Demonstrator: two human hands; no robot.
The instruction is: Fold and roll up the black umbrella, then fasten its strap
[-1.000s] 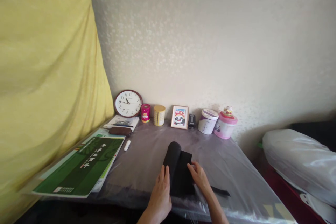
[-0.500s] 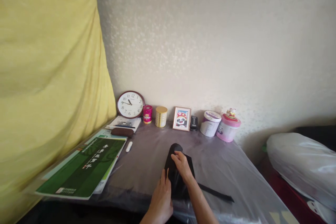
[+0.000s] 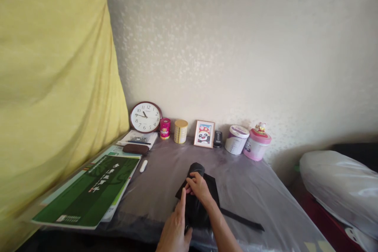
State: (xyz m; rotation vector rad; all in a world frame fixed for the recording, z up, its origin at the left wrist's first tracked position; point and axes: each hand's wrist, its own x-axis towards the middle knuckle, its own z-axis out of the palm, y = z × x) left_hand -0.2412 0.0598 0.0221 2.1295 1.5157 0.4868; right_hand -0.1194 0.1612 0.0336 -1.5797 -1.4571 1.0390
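Your right hand is curled over the black roll on the desk, your left hand along its side; can't tell if either's gripping. Looks part-rolled to me: flat section isn't wrapped in, strap lies loose.

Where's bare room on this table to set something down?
Bare: between the white stick and the black roll; between the black strap and the pink tub. Crowded: the back, from clock to pink tub, and the left, around the green book.
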